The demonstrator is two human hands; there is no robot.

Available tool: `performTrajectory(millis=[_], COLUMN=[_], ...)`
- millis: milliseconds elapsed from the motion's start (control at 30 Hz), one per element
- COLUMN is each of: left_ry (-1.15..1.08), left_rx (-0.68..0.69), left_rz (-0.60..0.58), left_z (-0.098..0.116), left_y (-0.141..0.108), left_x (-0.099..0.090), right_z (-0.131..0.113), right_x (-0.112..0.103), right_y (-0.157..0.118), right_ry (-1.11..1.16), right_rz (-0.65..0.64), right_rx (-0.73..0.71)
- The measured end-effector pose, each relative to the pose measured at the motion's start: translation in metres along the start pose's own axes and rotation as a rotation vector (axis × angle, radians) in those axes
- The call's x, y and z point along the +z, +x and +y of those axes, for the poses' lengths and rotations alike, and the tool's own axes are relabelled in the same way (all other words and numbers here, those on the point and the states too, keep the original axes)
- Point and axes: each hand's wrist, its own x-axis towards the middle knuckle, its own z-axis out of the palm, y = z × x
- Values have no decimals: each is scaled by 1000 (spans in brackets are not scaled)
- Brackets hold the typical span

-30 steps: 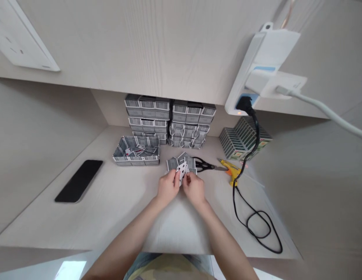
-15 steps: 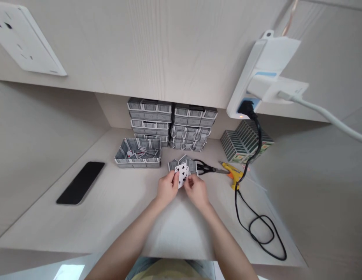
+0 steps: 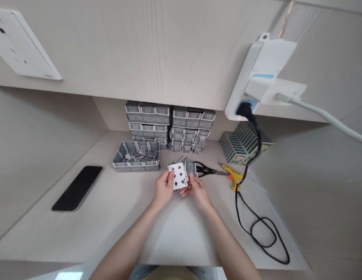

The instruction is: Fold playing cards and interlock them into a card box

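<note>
A six of spades playing card (image 3: 180,177) faces up in my left hand (image 3: 163,188), pinched between thumb and fingers at its left edge. Part of another white card shows behind it. To the card's lower right is my right hand (image 3: 197,191), its thumb raised apart from the fingers, which reach close to the card's corner; nothing shows between them. Just beyond, grey-backed cards (image 3: 191,168) lie on the desk, partly hidden by the held card. Black-handled scissors (image 3: 204,169) rest beside those cards, pointing right.
An open box made of cards (image 3: 137,167) holds loose cards at left. Similar boxes (image 3: 192,120) are stacked behind. A yellow glue gun (image 3: 234,175) and its black cord (image 3: 258,217) lie right, a phone (image 3: 78,188) left. A power strip (image 3: 247,77) hangs above.
The six of spades has shifted slightly left and shows more of its face. My right hand's thumb and fingers have come apart from their pinch at the card's right edge.
</note>
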Motion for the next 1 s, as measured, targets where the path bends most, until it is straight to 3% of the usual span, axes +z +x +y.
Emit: performTrajectory(millis=[133,267,600,767,800,933,1000], left_ry=[-123,-193,-201,-237,-290,-580,-624], left_rx=[-44,-84,-88,-2,-47,-399,-473], left_rz=[-94,-138,-124,-119,-155,-490,-529], left_z=[0,1,8,11,13,21,24], left_y=[-3,-4,-6,0,1,0,-1], left_x=[1,0,0,-9,-10,-11,-9], right_z=[-1,-3,-6,-9,-9,-2,3], right_x=[2,1,2,3,3,7,9], right_y=[-3,-7,-8,-11,-11,-11,-11], right_ry=[100,110,-292,-359,-358,-380,-404], right_rz=[-161,-267,-119,-126,-145,-230,-230], right_rx=[114,128,-62,-109,-107,-102,-112])
